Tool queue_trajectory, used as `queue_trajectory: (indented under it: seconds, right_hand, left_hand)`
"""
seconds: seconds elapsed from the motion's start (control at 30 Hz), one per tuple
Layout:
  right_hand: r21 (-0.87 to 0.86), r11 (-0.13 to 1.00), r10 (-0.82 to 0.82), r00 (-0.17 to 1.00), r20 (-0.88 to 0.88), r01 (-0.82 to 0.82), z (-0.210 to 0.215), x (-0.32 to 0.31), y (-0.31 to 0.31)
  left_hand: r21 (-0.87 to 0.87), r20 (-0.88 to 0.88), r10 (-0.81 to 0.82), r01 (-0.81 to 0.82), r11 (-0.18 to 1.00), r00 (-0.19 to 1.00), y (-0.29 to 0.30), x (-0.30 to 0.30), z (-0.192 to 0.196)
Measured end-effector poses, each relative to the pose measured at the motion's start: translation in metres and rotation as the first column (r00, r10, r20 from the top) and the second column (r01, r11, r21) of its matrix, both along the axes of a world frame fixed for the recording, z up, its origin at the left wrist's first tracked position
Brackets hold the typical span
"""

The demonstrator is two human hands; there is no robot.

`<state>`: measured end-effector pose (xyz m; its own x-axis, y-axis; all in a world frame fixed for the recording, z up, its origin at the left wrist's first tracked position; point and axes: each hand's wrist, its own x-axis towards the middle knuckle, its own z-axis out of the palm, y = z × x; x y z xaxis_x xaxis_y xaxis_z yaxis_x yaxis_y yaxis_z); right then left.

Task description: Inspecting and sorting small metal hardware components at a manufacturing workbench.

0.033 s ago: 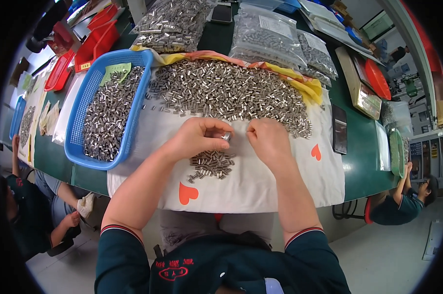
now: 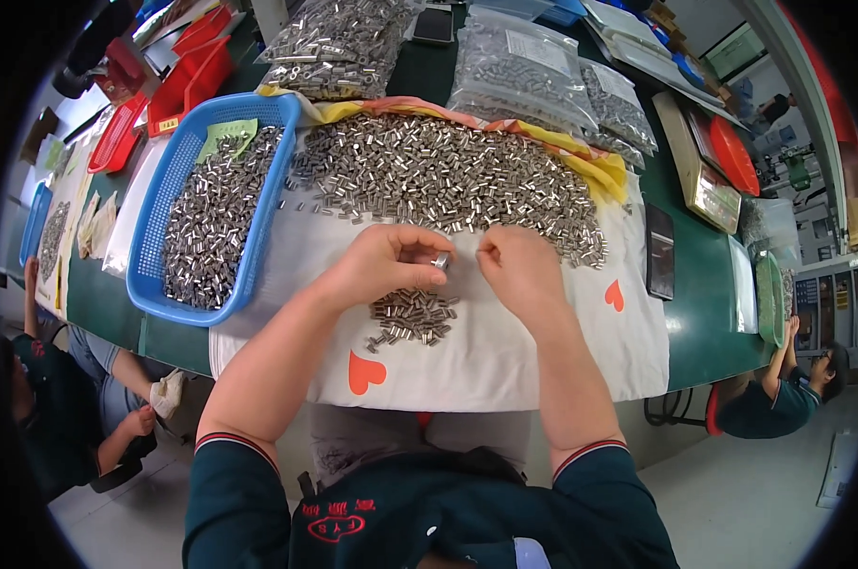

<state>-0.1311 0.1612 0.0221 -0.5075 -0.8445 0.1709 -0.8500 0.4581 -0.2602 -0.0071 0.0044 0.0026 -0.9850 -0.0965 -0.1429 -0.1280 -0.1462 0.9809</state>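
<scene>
Between the thumb and fingers of my left hand [image 2: 386, 258] is a short, shiny metal cylinder [image 2: 441, 260]. Whether more pieces lie inside that hand is hidden. My right hand [image 2: 524, 270] is just to the right, a small gap away, its fingers curled and pinched together; what they hold, if anything, does not show. Below my left hand a small pile of metal cylinders [image 2: 410, 318] rests on the white cloth [image 2: 486, 365]. Beyond both hands spreads a large heap of the same cylinders [image 2: 448, 175].
A blue basket [image 2: 145, 275] of cylinders stands at the left. Bulging plastic bags [image 2: 519, 71] of metal parts line the back, behind a yellow-orange cloth edge [image 2: 604, 175]. A dark phone [image 2: 659, 251] lies at the right. Other people sit at far left and right.
</scene>
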Motion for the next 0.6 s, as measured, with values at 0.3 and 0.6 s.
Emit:
queue_trajectory:
  seconds: [0.3,0.6]
  right_hand:
    - [-0.333,0.942,0.205,0.711,0.672,0.043,0.015,0.014,-0.007]
    - [-0.397,0.903,0.231,0.964,0.128,-0.164,0.002,0.022,-0.01]
  left_hand:
    - [0.087,-0.032,0.079,-0.076,0.993,0.996,-0.004,-0.001,-0.005]
    - [-0.085,-0.012,0.141,-0.141,0.986,0.99,0.0,-0.003,-0.006]
